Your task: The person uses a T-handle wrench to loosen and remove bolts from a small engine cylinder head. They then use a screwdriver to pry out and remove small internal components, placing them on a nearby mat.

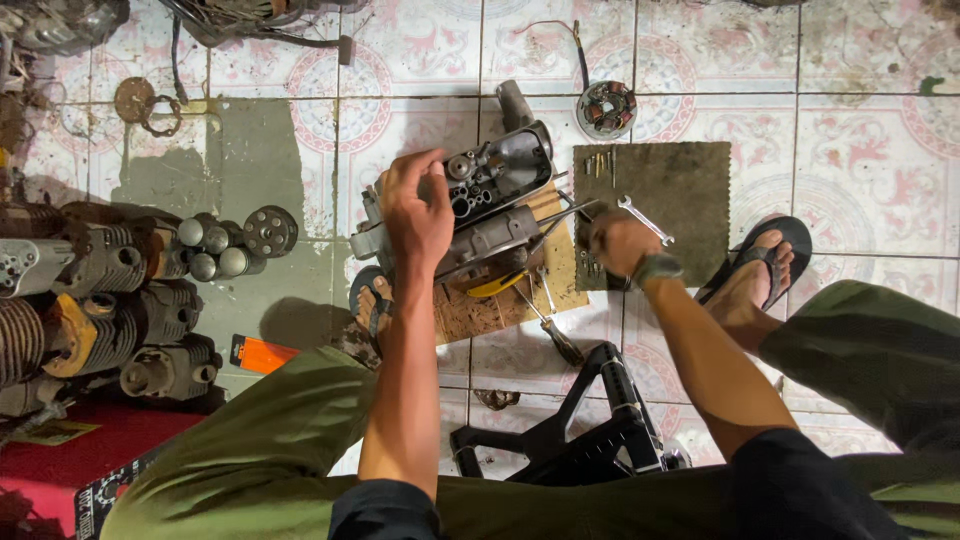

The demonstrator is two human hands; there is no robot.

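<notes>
Patterned floor tiles lie under me, with the engine case (490,200) resting on a wooden board (500,300). My left hand (418,205) grips its upper edge; my right hand (620,243) closes around tools beside the dark mat (680,190). Loose screws (598,163) could scatter if I bump them. Old cylinders (110,300) crowd my left side.

Olive-green trousers (260,440), dark rolled sleeves (385,510), a greenish wristwatch (655,268), dark strapped sandals (765,258) on both feet.

Dim, warm light; soft shadows
</notes>
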